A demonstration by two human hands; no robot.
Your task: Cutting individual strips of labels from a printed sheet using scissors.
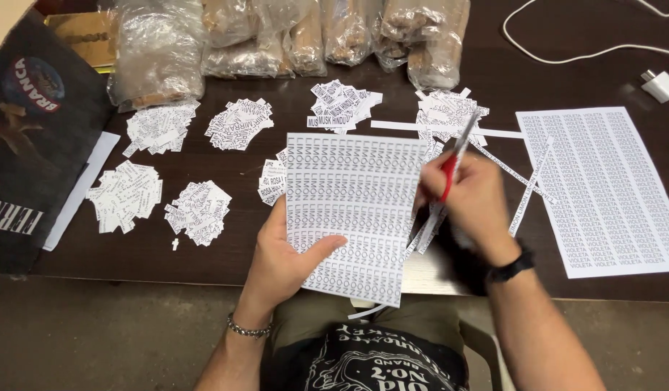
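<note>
Dark wood makes up the tabletop, whose near edge runs just above the person's lap. Closest to that edge, the left hand pinches a printed sheet at its lower left side, thumb pressed on the printed face and the other fingers hidden behind the paper. The sheet, covered in rows of repeated words, is held tilted up over the near middle of the tabletop, between the two hands. The right hand is at the sheet's right edge, closed around red-handled scissors whose blades point up and away; the hand is blurred, so the blade gap cannot be made out. Thin cut strips hang down beside the sheet just under that hand.

Toward the right edge lies a second printed sheet, flat and well apart from the hands. Left of the held sheet, small heaps of cut paper labels sit in two rows, with more heaps behind the sheet toward the middle. A dark printed bag covers the left edge. Along the far edge stands a row of clear plastic bags with brownish contents, and at the far right corner a white cable with its plug.
</note>
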